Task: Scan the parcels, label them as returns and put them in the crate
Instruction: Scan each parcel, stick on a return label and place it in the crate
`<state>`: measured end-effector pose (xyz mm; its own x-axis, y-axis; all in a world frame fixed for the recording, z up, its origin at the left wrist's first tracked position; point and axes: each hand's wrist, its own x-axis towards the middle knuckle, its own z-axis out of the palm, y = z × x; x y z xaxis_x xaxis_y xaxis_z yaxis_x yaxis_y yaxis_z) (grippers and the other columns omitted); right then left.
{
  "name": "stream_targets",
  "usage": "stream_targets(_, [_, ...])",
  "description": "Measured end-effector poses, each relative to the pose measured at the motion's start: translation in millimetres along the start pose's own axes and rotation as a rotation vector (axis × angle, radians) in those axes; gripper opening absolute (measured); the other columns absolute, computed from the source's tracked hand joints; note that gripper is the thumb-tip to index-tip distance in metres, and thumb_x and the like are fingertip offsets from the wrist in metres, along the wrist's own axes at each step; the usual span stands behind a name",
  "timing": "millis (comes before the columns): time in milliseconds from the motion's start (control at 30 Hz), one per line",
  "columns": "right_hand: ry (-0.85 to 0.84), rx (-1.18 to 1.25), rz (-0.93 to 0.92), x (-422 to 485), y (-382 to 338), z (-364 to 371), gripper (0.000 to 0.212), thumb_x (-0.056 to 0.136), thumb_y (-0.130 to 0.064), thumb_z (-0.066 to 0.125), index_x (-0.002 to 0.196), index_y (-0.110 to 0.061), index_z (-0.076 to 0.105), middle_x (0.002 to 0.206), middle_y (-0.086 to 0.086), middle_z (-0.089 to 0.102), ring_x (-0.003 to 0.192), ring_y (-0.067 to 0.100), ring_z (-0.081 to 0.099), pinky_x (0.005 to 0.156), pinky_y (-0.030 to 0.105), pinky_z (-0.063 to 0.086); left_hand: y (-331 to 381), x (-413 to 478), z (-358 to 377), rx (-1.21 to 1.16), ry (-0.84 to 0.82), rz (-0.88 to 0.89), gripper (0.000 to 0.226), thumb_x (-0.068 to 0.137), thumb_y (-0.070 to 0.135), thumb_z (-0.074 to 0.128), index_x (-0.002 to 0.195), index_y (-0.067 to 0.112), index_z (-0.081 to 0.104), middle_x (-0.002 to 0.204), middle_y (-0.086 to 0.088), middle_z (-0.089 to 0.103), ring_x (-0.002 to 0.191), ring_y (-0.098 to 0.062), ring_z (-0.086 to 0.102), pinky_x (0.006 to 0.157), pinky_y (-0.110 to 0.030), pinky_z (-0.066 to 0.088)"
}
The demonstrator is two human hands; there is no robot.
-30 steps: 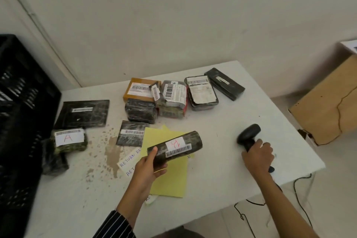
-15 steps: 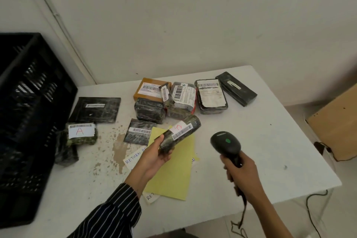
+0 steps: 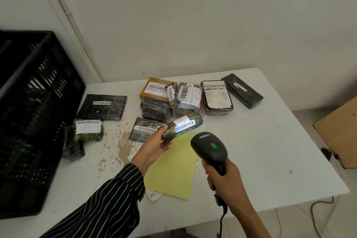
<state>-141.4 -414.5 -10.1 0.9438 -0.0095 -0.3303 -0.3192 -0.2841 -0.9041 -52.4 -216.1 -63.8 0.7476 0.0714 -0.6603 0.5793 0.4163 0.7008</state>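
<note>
Two hands busy over white table (image 3: 260, 141). Left hand (image 3: 154, 146), from striped sleeve (image 3: 108, 205), clenched round near end of dark wrapped parcel (image 3: 182, 126), held off table, barcode label up, long axis toward 2 o'clock. Right hand (image 3: 225, 179) wrapped tight on grip of black scanner (image 3: 209, 147), head just at 5 o'clock of parcel, apart from it. Yellow sheet (image 3: 173, 172) beneath. Other parcels (image 3: 187, 94) at 12 o'clock. Black crate (image 3: 32, 114) at 9 o'clock.
</note>
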Motion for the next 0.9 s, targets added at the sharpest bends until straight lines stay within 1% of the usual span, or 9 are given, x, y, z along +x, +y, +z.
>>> stream_targets(133, [-0.024, -0.01, 0.006, 0, 1, 1, 0.013, 0.087, -0.02, 0.063, 0.083, -0.011, 0.056, 0.051, 0.002, 0.054, 0.044, 0.009, 0.049, 0.048, 0.017, 0.042, -1, 1, -2, -0.001, 0.011, 0.001, 0.02, 0.097, 0.028, 0.051, 0.098, 0.01, 0.06, 0.085, -0.009, 0.061, 0.064, -0.016, 0.054, 0.056, -0.024, 0.043])
stream_targets(300, [-0.052, -0.022, 0.007, 0, 2, 1, 0.012, 0.088, -0.021, 0.063, 0.084, -0.012, 0.056, 0.051, 0.002, 0.054, 0.044, 0.008, 0.049, 0.05, 0.019, 0.044, -2, 3, -1, 0.005, 0.024, 0.002, 0.023, 0.096, 0.029, 0.053, 0.105, 0.008, 0.06, 0.087, -0.009, 0.061, 0.066, -0.017, 0.055, 0.059, -0.026, 0.044])
stream_targets(400, [-0.051, -0.026, 0.0, 1, 3, 1, 0.011, 0.088, -0.021, 0.063, 0.085, -0.013, 0.056, 0.052, 0.002, 0.054, 0.045, 0.009, 0.05, 0.05, 0.019, 0.044, -3, 3, 0, 0.012, 0.023, -0.001, 0.021, 0.096, 0.029, 0.053, 0.101, 0.01, 0.06, 0.088, -0.01, 0.061, 0.066, -0.017, 0.055, 0.058, -0.026, 0.043])
stream_targets(500, [0.006, -0.066, -0.054, 6, 10, -2, 0.01, 0.087, -0.021, 0.066, 0.087, -0.021, 0.055, 0.061, -0.002, 0.058, 0.054, 0.01, 0.053, 0.051, 0.018, 0.043, -4, 3, -1, 0.03, 0.017, 0.005, 0.02, 0.096, 0.029, 0.052, 0.098, 0.011, 0.061, 0.089, -0.009, 0.062, 0.068, -0.018, 0.057, 0.059, -0.027, 0.044])
stream_targets(567, [0.043, -0.185, -0.091, 19, 21, -7, 0.015, 0.087, -0.022, 0.066, 0.093, -0.021, 0.051, 0.074, -0.005, 0.06, 0.063, 0.008, 0.056, 0.055, 0.015, 0.042, -5, 1, -4, 0.048, 0.013, 0.006, 0.02, 0.097, 0.03, 0.051, 0.098, 0.013, 0.061, 0.091, -0.008, 0.063, 0.07, -0.018, 0.058, 0.061, -0.028, 0.044])
stream_targets(633, [0.064, -0.358, -0.103, 40, 42, -17, 0.021, 0.089, -0.021, 0.063, 0.1, -0.017, 0.046, 0.089, -0.001, 0.056, 0.074, 0.012, 0.056, 0.06, 0.02, 0.043, -9, -1, -9, 0.052, 0.015, 0.004, 0.02, 0.097, 0.03, 0.05, 0.1, 0.014, 0.061, 0.094, -0.008, 0.063, 0.073, -0.019, 0.059, 0.064, -0.029, 0.044])
stream_targets(700, [0.128, -0.538, -0.1, 64, 69, -27, 0.028, 0.089, -0.015, 0.063, 0.108, -0.006, 0.044, 0.101, 0.011, 0.048, 0.077, 0.027, 0.056, 0.064, 0.034, 0.045, -14, -4, -19, 0.043, 0.016, 0.001, 0.023, 0.097, 0.03, 0.051, 0.108, 0.013, 0.06, 0.099, -0.009, 0.064, 0.077, -0.02, 0.061, 0.067, -0.03, 0.045])
stream_targets(800, [0.25, -0.737, -0.028, 96, 107, -40, 0.04, 0.083, -0.003, 0.068, 0.11, 0.013, 0.044, 0.097, 0.029, 0.045, 0.061, 0.04, 0.052, 0.051, 0.037, 0.038, -22, -11, -37, 0.016, 0.047, 0.001, 0.028, 0.096, 0.03, 0.052, 0.115, 0.012, 0.059, 0.103, -0.01, 0.064, 0.082, -0.021, 0.061, 0.071, -0.031, 0.047])
stream_targets(900, [0.303, -0.81, 0.06, 109, 120, -46, 0.049, 0.083, -0.006, 0.069, 0.118, 0.016, 0.043, 0.098, 0.032, 0.046, 0.064, 0.042, 0.052, 0.054, 0.042, 0.044, -26, -20, -60, -0.025, 0.111, 0.028, 0.028, 0.096, 0.03, 0.052, 0.113, 0.009, 0.061, 0.099, -0.01, 0.066, 0.083, -0.022, 0.061, 0.073, -0.032, 0.047])
